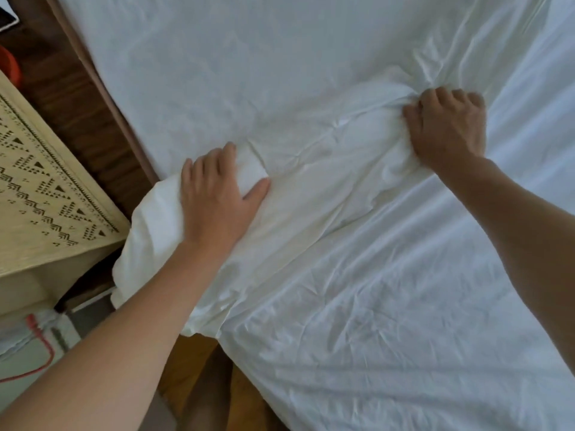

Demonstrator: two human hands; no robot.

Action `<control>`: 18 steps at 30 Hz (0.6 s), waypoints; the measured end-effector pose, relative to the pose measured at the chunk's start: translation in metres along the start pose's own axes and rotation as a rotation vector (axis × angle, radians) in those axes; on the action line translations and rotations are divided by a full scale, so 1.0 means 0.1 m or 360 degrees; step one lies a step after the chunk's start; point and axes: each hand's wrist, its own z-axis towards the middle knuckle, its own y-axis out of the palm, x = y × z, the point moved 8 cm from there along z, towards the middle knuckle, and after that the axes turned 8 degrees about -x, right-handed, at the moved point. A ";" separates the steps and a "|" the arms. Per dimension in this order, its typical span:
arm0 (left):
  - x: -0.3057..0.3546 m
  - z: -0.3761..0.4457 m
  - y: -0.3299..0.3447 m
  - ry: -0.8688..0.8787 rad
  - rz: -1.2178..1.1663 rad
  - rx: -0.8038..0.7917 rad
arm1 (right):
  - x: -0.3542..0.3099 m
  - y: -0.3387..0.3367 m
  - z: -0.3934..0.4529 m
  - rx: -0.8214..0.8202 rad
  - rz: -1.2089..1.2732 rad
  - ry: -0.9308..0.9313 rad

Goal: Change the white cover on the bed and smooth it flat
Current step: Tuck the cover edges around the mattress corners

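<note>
The white cover (357,275) lies over the bed, wrinkled in the near half and smoother toward the far end. A bunched ridge of it (326,169) runs between my two hands. My left hand (217,194) lies flat on the bunched fabric at the bed's left edge, fingers straight, thumb spread. My right hand (448,126) has its fingers curled into a gathered fold of the cover at the ridge's right end. Below my left hand, a bulging lump of white fabric (149,231) hangs over the left edge.
A pale cabinet with a woven patterned top (46,197) stands close to the bed's left side. Dark wooden floor (77,104) shows between them. A red cable (40,353) lies at the lower left. Lighter wood (199,368) shows below the bed's near edge.
</note>
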 end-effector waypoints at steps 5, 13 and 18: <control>0.03 -0.05 -0.08 0.0042 -0.0080 0.0145 | -0.05 -0.07 0.04 0.0158 0.0075 -0.0158; 0.88 -0.64 0.05 0.1028 0.0049 0.0175 | -0.19 0.08 -0.22 0.0323 0.0093 -0.0752; 0.79 -0.44 0.32 0.0571 0.0279 -0.0229 | -0.29 0.19 -0.05 0.0402 0.0136 -0.0548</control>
